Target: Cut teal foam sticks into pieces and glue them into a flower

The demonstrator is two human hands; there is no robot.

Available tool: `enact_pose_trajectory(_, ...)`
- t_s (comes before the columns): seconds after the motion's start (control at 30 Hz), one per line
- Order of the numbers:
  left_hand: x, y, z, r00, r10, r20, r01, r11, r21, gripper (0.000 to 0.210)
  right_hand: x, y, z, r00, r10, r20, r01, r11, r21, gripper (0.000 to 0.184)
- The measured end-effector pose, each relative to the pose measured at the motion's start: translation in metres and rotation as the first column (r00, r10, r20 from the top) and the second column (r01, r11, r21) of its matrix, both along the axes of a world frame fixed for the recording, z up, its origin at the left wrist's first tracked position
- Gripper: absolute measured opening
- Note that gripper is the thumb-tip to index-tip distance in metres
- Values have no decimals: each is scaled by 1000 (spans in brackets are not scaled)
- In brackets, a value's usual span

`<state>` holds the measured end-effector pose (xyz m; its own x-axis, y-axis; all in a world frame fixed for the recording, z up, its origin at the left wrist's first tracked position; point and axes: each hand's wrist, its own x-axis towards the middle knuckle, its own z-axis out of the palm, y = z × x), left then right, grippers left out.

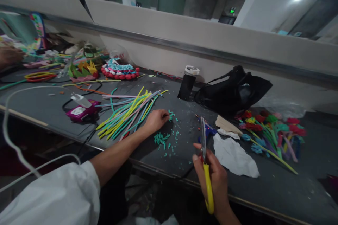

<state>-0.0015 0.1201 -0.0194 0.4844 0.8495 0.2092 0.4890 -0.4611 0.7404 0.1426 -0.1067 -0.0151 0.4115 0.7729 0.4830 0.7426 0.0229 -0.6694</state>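
My left hand (157, 121) is low over the table with its fingers closed together. Small cut green pieces (171, 115) lie right at its fingertips; whether any are pinched between them is hidden. Nearer the table edge is a loose pile of the same green bits (160, 139). Held in my right hand (215, 172) is a pair of scissors with yellow handles (208, 190), blades pointing up and away from me. To the left of my left hand a bundle of long fuzzy pipe cleaners (129, 114) in yellow, green, pink and blue is spread out.
A purple device (83, 110) with a cable, a black tumbler (187, 83) and a black bag (232, 91) stand around. Rightward lie a blue glue gun (210, 130), white cloth (235, 156) and pipe-cleaner flowers (277, 130). Another person's hand (10, 56) is far left.
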Motion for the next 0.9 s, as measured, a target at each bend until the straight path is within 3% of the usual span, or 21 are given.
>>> enact_pose_trajectory(0.17,-11,6,14,998,-31,-60,34,998,43,19,0,0,3,998,-9,-55,8,999,-31,30)
enact_pose_trajectory(0.3,-22,-3,26,975,-171,-139,172,985,-8,16,1,-2,2,995,-22,-102,15,998,-67,32)
enact_pose_trajectory(0.43,-22,-26,33,915,-311,-258,313,949,-32,6,1,-3,1,988,-18,-156,1,994,-111,35)
enact_pose_trajectory(0.57,-16,-42,30,820,-289,-493,352,935,38,7,1,-2,3,992,-15,-125,2,994,-106,33)
enact_pose_trajectory(0.8,-15,-38,24,850,-308,-426,313,948,-61,11,3,-3,0,984,-26,-174,-1,988,-152,36)
enact_pose_trajectory(0.9,-16,-41,29,889,-388,-241,348,917,-194,17,2,-2,-1,968,-37,-249,-5,986,-167,39)
